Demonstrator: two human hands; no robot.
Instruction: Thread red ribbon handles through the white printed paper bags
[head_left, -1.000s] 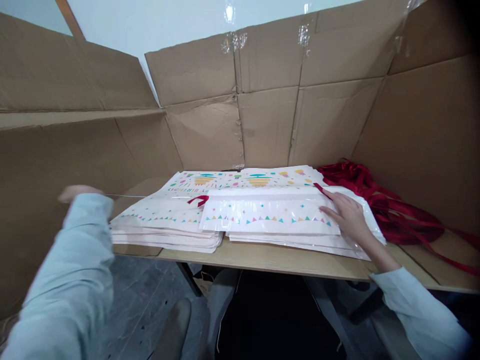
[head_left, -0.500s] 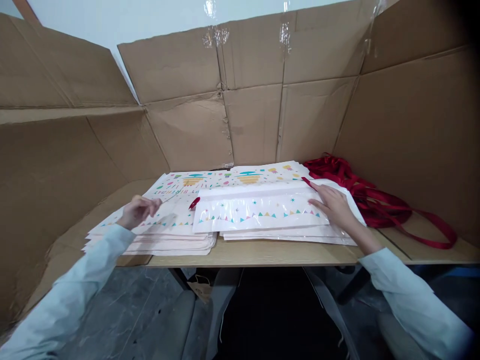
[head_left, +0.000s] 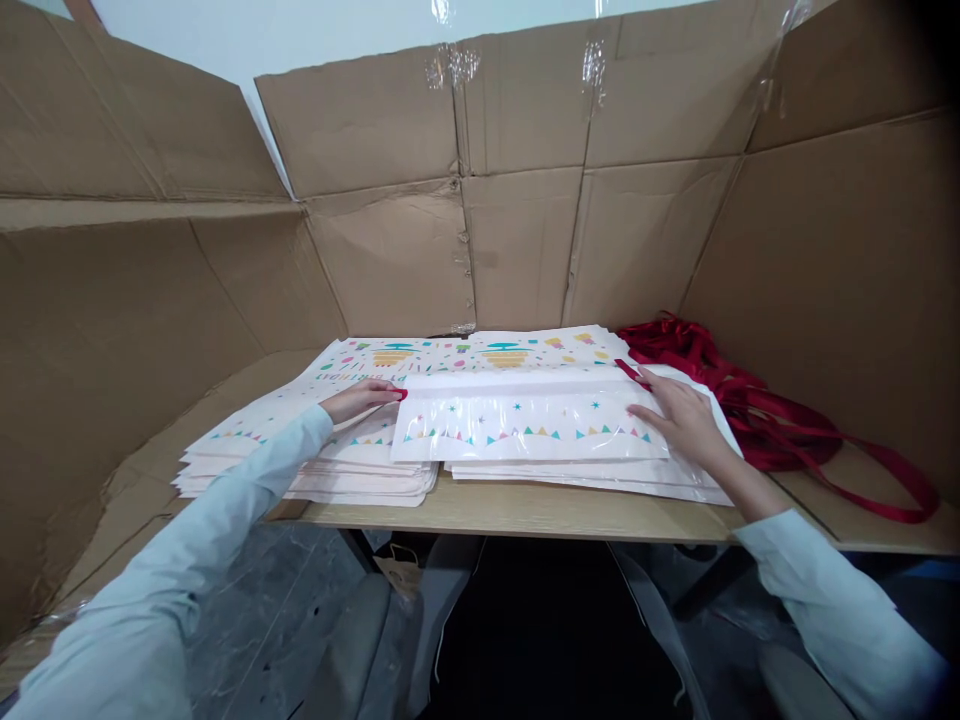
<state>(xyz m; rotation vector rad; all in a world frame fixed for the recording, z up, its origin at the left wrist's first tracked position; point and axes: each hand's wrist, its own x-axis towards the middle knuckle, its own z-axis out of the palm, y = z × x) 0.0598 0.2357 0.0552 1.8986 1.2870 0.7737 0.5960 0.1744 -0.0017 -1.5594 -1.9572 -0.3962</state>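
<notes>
A folded white birthday bag in clear plastic (head_left: pixel 525 425) lies on top of a stack of the same bags (head_left: pixel 585 475) on the table. My right hand (head_left: pixel 679 415) rests flat on its right end, fingers spread, beside a red ribbon end (head_left: pixel 628 371). My left hand (head_left: pixel 361 398) reaches to the bag's left end, fingertips closed at a small red ribbon end (head_left: pixel 400 394). A second stack of flat printed bags (head_left: pixel 315 450) lies under my left forearm.
A heap of red ribbons (head_left: pixel 757 410) lies at the right on the wooden table (head_left: pixel 525 510). Brown cardboard walls (head_left: pixel 517 220) enclose the table on the left, back and right. Grey floor shows below the table's front edge.
My left hand came in from the far left and moved right to the red ribbon end at the bag's left edge. My right hand stayed flat on the bag.
</notes>
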